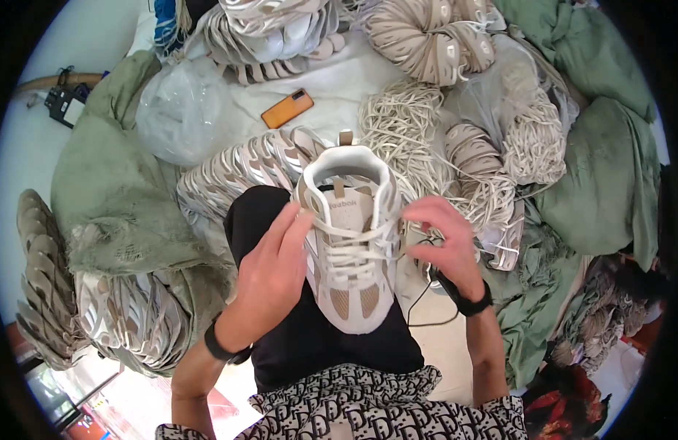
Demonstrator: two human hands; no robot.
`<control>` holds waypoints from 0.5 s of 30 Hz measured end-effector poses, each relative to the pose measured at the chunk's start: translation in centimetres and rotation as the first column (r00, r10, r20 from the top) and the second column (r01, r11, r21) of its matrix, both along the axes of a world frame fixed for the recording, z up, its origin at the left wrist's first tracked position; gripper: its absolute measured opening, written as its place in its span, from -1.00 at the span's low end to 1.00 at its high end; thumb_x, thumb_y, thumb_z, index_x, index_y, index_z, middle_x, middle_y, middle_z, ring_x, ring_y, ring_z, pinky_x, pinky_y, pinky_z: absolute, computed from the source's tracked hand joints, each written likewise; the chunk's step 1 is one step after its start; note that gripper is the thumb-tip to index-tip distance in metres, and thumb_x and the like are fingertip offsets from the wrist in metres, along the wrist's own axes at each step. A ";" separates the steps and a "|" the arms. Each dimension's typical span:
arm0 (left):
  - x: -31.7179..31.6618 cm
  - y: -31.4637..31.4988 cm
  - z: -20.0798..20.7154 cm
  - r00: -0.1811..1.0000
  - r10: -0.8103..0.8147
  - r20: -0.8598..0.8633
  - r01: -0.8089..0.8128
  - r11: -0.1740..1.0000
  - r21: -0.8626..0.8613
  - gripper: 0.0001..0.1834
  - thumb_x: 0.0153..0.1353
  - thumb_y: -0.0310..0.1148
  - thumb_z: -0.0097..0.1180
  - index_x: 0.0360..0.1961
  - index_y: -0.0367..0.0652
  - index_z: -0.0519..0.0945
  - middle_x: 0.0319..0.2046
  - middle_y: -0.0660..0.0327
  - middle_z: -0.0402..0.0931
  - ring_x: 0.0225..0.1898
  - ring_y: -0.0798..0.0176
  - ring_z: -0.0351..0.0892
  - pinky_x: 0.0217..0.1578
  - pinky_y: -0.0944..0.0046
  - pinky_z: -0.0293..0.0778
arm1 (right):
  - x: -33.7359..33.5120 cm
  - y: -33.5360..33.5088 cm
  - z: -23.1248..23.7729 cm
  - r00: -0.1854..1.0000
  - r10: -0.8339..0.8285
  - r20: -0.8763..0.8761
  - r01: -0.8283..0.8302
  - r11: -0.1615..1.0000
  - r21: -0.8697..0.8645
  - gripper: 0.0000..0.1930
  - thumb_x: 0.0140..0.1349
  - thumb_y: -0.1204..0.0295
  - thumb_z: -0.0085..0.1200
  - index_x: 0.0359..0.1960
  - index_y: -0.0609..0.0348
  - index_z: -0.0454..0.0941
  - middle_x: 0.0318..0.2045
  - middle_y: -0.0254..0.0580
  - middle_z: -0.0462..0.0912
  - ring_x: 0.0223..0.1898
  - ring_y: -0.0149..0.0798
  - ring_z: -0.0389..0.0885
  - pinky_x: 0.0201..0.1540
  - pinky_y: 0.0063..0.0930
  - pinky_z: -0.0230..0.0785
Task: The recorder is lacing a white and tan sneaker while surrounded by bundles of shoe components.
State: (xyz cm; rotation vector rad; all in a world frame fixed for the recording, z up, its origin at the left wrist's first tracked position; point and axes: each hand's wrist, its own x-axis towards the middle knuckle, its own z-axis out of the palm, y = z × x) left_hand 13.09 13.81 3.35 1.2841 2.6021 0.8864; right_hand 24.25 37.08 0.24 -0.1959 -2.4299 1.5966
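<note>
A beige and white sneaker [354, 301] rests on my black-trousered lap, heel away from me and toe toward me. Its cream shoelace [351, 253] runs in rows across the tongue [351, 213], with a loose-looking upper strand slanting over it. My left hand [275, 275] has its fingers closed at the sneaker's left eyelets, where that upper strand ends; the thumb is hidden. Beside the right eyelets is my right hand [449, 246], curved, with index finger and thumb apart and nothing visible between their tips.
Cream laces [405, 128] lie heaped beyond the sneaker, beside bundled shoe uppers [427, 40]. More uppers [244, 169] lie left of it. An orange phone [287, 108] sits on white cloth near a clear plastic bag [181, 110]. Green cloth [112, 176] drapes both sides. A black cord [434, 323] hangs near my right wrist.
</note>
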 end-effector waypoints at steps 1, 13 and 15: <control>0.1 0.1 -0.8 0.981 0.024 -0.195 -0.021 1.000 0.015 -0.53 -0.08 -0.61 0.04 -0.04 -0.15 0.43 -0.03 -0.03 0.37 -0.28 0.08 0.49 -0.34 0.25 0.47 | -0.5 -0.8 -0.4 0.988 0.035 -0.149 -0.008 0.984 0.177 -0.62 -0.29 0.61 0.18 -0.28 0.14 0.56 -0.33 -0.24 0.54 -0.28 -0.24 0.50 -0.31 -0.45 0.36; -0.7 2.3 1.5 0.899 -0.320 -0.299 0.240 0.931 -0.275 -0.86 -0.07 -0.45 0.13 -0.42 -0.10 0.49 -0.01 0.19 0.39 -0.33 0.20 0.48 -0.37 0.26 0.44 | -3.1 -3.9 1.2 0.920 0.286 -0.266 -0.002 0.685 0.729 -0.87 -0.26 0.48 0.13 -0.56 0.08 0.52 -0.60 -0.35 0.38 -0.47 -0.28 0.36 -0.42 -0.43 0.26; -1.0 2.5 1.2 0.910 -0.328 -0.253 0.267 0.932 -0.246 -0.90 -0.05 -0.46 0.12 -0.47 -0.14 0.46 -0.08 0.19 0.44 -0.34 0.12 0.49 -0.39 0.23 0.44 | -3.6 -4.2 1.0 0.921 0.304 -0.242 -0.008 0.636 0.771 -0.91 -0.25 0.46 0.12 -0.62 0.08 0.49 -0.59 -0.35 0.38 -0.46 -0.28 0.36 -0.41 -0.43 0.25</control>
